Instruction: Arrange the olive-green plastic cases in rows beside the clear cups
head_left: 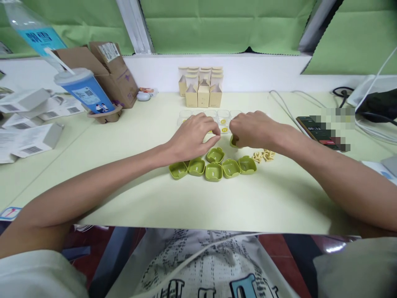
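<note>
My left hand (194, 134) and my right hand (252, 129) meet over the middle of a pale table (155, 194). The right hand's fingers are closed on a small olive-green plastic cup (233, 142). The left hand's fingertips pinch near a clear tray with small yellow pieces (223, 120); what it holds, if anything, is hidden. Several more green cups (214, 167) lie in a row just in front of the hands. A small pile of cream-coloured pieces (263, 155) lies beside the right wrist.
Cream cartons (203, 93) stand at the back wall. At the left are a blue cup (85, 93), a brown cardboard box (105, 66) and white boxes (34, 138). A phone (313, 128) and cables (366, 124) lie at the right.
</note>
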Demonstrator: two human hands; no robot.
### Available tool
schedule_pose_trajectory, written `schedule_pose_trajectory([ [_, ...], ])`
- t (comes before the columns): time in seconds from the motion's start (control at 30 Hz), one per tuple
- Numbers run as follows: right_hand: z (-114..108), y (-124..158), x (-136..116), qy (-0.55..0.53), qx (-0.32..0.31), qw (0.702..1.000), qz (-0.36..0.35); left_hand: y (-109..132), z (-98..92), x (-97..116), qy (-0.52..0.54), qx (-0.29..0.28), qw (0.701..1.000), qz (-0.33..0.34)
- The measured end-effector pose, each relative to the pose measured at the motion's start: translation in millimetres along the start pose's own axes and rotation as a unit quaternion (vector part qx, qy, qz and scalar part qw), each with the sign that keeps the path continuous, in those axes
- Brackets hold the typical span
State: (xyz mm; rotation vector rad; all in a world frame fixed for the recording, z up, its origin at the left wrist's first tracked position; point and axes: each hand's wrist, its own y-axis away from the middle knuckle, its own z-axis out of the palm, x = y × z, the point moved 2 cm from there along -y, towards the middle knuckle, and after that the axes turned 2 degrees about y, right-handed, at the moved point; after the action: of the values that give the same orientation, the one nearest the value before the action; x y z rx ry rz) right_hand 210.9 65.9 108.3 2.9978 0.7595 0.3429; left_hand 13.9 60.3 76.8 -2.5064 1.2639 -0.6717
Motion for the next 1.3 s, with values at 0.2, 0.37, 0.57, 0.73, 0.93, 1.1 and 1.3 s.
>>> schedule_pose_trajectory([
  [0.2, -37.6, 20.3, -4.1, -0.097, 0.096, 0.989, -0.057, 0.8, 2.2, -1.8, 0.176, 0.069, 0.982, -0.001],
  [0.37, -45.8, 24.6, -7.6, -0.127, 0.179, 0.973, -0.068, -0.8, -11.1, 3.3, 0.236, 0.131, 0.963, 0.000],
  [0.57, -47.1, 22.2, -6.1, -0.177, 0.234, 0.950, -0.107, -5.3, -22.7, -0.9, 0.198, 0.145, 0.969, 0.032],
  [0.73, -49.1, 24.0, 1.0, -0.211, 0.199, 0.946, -0.143, -6.3, -20.9, -0.8, 0.206, 0.137, 0.968, 0.033],
  [0.93, -46.6, 20.9, -4.2, -0.223, 0.207, 0.944, -0.130, -6.2, -21.6, -3.1, 0.228, 0.147, 0.962, 0.026],
  [1.1, -60.3, 32.8, 2.5, -0.199, 0.212, 0.950, -0.117, -5.4, -22.0, -3.6, 0.191, 0.135, 0.972, 0.012],
  [1.3, -44.1, 53.0, 44.0, -0.204, 0.234, 0.949, -0.063, -3.7, -10.2, -1.9, 0.202, 0.070, 0.977, -0.022],
])
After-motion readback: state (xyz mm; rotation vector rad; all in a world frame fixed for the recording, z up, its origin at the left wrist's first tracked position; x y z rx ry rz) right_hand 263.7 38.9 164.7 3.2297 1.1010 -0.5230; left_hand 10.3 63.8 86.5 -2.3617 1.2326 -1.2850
